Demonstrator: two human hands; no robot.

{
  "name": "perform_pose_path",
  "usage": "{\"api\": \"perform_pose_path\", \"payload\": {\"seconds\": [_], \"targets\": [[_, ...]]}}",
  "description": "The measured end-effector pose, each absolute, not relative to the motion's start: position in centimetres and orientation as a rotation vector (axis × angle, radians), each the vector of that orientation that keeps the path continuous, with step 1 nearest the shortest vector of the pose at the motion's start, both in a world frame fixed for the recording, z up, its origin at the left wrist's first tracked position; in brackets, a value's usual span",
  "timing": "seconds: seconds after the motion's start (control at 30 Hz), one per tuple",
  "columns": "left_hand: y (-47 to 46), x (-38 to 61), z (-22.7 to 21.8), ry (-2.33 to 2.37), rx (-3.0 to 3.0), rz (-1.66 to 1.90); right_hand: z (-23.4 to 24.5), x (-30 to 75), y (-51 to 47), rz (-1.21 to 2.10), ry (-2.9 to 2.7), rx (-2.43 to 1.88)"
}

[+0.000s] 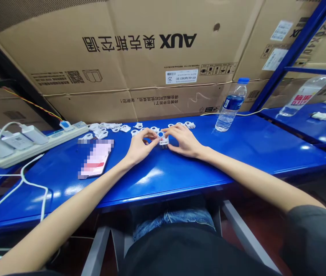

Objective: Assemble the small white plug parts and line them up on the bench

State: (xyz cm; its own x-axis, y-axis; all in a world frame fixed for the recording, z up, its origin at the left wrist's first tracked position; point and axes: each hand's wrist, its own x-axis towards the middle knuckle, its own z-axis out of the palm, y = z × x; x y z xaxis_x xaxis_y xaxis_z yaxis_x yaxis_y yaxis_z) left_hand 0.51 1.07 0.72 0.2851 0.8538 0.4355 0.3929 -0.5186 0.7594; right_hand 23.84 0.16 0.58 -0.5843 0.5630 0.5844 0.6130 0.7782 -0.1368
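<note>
A small white plug adapter (pixel 163 141) with a blue ring on top and metal pins pointing down stands on the blue table (pixel 180 180), just in front of me. My left hand (pixel 141 146) pinches its left side with thumb and fingertips. My right hand (pixel 183 141) grips its right side, so the fingertips of both hands nearly meet above it. Several small white plastic parts (pixel 108 128) lie scattered beyond my left hand, and a few more (pixel 180 125) sit beyond my right hand. The lower part of the adapter is partly hidden by my fingers.
A phone with a blurred screen (pixel 95 159) lies left of my hands. Further left are a white power strip (pixel 40 143) with chargers and cables. A water bottle (pixel 230 108) stands to the right, and large cardboard boxes (pixel 140 50) rise behind the table.
</note>
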Motion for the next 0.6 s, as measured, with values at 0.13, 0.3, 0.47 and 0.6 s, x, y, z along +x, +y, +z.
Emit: {"api": "perform_pose_path", "payload": {"seconds": [0.13, 0.3, 0.47, 0.6], "targets": [[1.02, 0.50, 0.83, 1.141, 2.038, 1.180, 0.55, 23.93, 0.21, -0.167, -2.357, -0.819], [0.88, 0.54, 0.95, 1.181, 2.052, 1.198, 0.42, 23.91, 0.29, -0.211, -2.367, -0.814], [0.81, 0.66, 0.88, 1.233, 2.002, 1.190, 0.43, 23.87, 0.27, -0.191, -2.366, -0.842], [1.00, 0.64, 0.69, 1.211, 1.968, 1.151, 0.49, 23.91, 0.31, -0.183, -2.359, -0.820]]}}
